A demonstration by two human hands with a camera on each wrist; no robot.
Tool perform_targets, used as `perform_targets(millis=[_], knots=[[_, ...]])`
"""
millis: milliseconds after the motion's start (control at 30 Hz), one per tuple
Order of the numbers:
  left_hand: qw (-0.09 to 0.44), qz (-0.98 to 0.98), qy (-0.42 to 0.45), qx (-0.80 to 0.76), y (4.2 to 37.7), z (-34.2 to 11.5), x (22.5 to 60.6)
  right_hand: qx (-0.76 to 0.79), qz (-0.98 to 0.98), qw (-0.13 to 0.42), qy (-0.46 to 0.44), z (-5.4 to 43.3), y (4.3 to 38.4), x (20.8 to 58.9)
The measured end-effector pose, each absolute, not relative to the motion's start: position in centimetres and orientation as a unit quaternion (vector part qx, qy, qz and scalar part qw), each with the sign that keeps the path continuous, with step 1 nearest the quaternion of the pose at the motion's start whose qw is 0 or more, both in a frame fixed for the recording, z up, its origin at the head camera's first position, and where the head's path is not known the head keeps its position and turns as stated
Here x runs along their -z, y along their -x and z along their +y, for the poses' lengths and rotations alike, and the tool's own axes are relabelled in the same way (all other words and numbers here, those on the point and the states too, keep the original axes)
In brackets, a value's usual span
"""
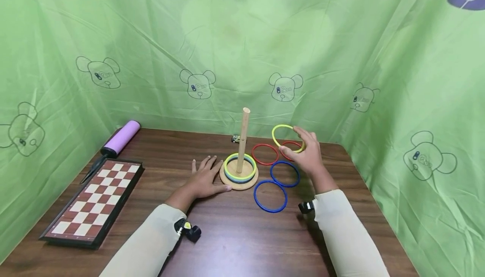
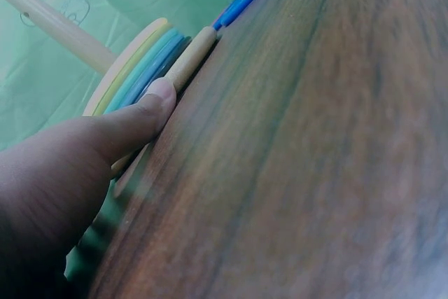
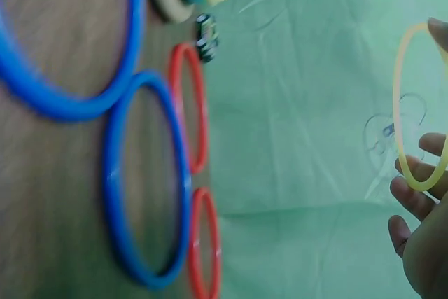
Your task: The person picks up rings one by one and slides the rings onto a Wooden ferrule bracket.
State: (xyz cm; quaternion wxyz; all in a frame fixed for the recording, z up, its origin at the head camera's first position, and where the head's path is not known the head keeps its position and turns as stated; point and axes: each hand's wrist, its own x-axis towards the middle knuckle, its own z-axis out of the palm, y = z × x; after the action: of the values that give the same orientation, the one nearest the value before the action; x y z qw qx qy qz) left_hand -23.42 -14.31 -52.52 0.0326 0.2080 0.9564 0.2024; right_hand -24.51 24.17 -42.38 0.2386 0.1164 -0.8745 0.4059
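Note:
My right hand (image 1: 307,153) pinches a yellow ring (image 1: 283,126) between thumb and fingers, raised and tilted above the table. That ring (image 3: 397,96) is also in the right wrist view, partly cut off by the frame edge. My left hand (image 1: 204,181) rests with fingers spread beside a round wooden base (image 1: 238,187); in the left wrist view the thumb (image 2: 159,96) touches the base's edge. An upright wooden peg (image 1: 244,136) rises from the base. Round it lies a stack of rings with a yellow ring (image 1: 239,179) on top, blue-toned ones below.
Two red rings (image 1: 265,164) and two blue rings (image 1: 270,211) lie right of the base, one red ring partly behind the held ring. A toy car (image 1: 235,139) sits behind the peg. At left are a checkered board (image 1: 96,199) and a purple cylinder (image 1: 123,137). Green cloth (image 1: 242,58) surrounds the table.

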Motion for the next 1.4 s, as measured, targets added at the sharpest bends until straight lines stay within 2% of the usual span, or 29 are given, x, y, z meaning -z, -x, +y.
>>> perform_targets(millis=[733,1133,1400], knots=[[0.031,0.956,-0.209,-0.205,23.3,-14.2,52.1,-0.496,-0.797,0.271,-0.211,17.4,24.0,33.7],[0.028,0.954,-0.211,-0.212,23.3,-14.3,52.4,-0.487,-0.78,0.289,-0.265,13.6,24.4,34.1],[0.027,0.953,-0.213,-0.212,23.4,-14.4,52.4,-0.475,-0.8,0.256,-0.263,12.5,23.9,35.6]])
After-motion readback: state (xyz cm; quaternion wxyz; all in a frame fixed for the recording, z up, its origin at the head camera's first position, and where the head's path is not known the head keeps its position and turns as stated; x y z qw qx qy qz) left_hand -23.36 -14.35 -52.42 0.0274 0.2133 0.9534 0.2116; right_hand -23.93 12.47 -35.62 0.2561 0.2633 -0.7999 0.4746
